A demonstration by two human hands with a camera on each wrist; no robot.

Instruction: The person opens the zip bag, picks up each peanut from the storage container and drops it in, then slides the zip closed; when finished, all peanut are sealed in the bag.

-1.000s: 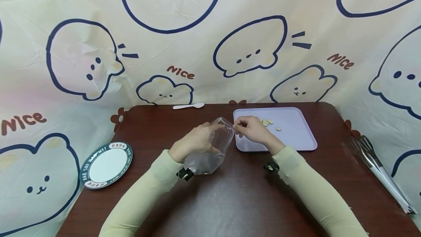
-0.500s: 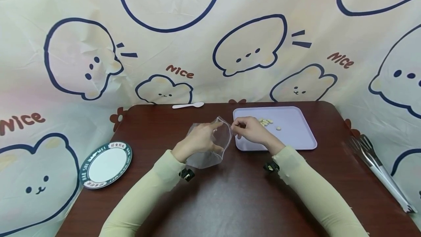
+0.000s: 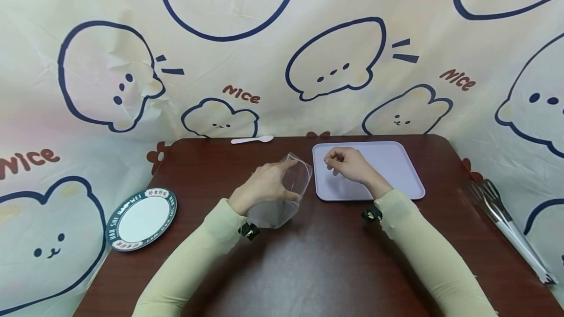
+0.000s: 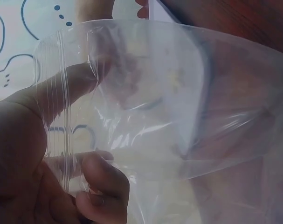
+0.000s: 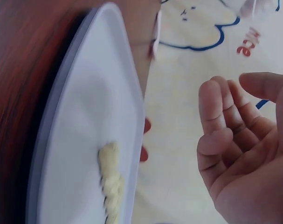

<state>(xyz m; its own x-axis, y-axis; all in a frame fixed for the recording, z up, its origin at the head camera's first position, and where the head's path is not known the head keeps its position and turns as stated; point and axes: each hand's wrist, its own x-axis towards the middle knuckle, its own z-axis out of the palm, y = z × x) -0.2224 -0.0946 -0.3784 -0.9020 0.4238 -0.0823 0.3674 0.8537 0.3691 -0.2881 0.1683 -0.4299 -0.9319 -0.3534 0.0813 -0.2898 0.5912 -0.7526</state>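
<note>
My left hand [image 3: 263, 188] grips a clear zip bag [image 3: 272, 215] above the table, its thumb and forefinger spread at the mouth. Fine zip lines run down beside the fingers in the left wrist view. My right hand [image 3: 350, 164] hovers over the left part of a pale lilac tray [image 3: 389, 170], a short way from the bag. Its fingers are loosely bent, the thumb is apart from them, and nothing shows between. Small pale-yellow, bean-like pieces [image 5: 112, 182] lie in a cluster on the tray; in the head view the right hand and wrist hide them.
A round plate with a green lettered rim [image 3: 115, 231] sits at the table's left edge. A white spoon [image 3: 253, 140] lies along the back edge. Metal tongs with slotted ends [image 3: 506, 229] rest at the right edge. A printed cloth [image 3: 273, 62] hangs behind the dark wooden table [image 3: 308, 268].
My right hand has moved away from the bag's mouth, rightward over the tray, and now covers the pale pieces. The left hand stays at about the same place with the bag.
</note>
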